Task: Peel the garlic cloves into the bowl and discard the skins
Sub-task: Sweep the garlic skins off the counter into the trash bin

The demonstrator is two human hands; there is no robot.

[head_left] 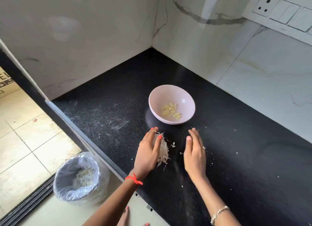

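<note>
Across the black counter (236, 141) pale dust lies about; down on the floor at the left stands the lined bin (67, 193); the pink bowl (168, 91) sits just beyond the hands; the left hand (148, 151), fingers straight, presses edge-on against the heap of skins (164, 151); the right hand (194, 155), flat and empty, stands apart from it; peeled cloves (171, 110) lie in the bowl; scooped loosely, I'd say, those papery skins could scatter or fall short of the bin.

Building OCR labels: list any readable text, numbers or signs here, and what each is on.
"E", then a partial letter: box, cut off by the frame edge.
"3": same box, lower, also cut off.
Switch plate: tiny mark, too small to read.
Bowl, bin: no text.
</note>
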